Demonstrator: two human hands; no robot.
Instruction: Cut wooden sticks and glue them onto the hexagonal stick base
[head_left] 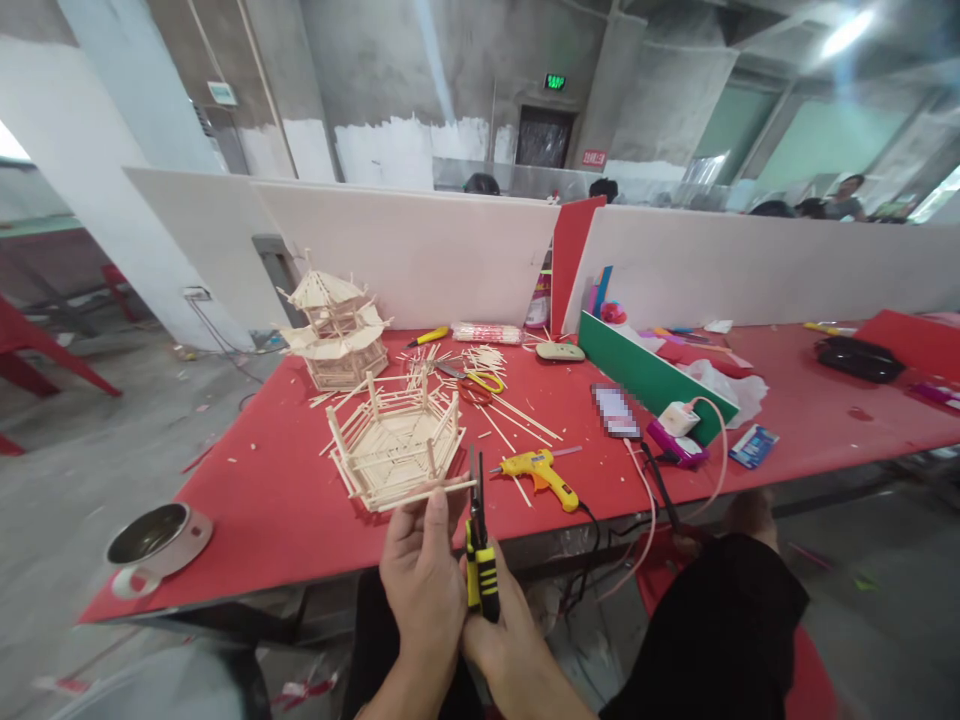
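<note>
My left hand point(426, 570) pinches a thin wooden stick point(420, 497) between thumb and fingers, held level above the table's front edge. In my right hand point(506, 640) is a pair of pliers point(481, 565) with yellow and black handles, jaws pointing up. The stick's right end lies at the jaws; whether they touch it I cannot tell. Just beyond my left hand sits a many-sided stick frame point(394, 440) with short upright posts and a slatted floor. A finished-looking tiered stick pavilion point(337, 335) stands behind it, to the left.
A yellow glue gun point(541, 474) lies right of the pliers. Scissors point(480, 381), loose sticks point(484, 360) and a yellow-handled knife point(430, 337) lie farther back. A mug point(159, 545) stands at the left edge. A phone point(616, 411), cables and a green board point(645, 375) are on the right.
</note>
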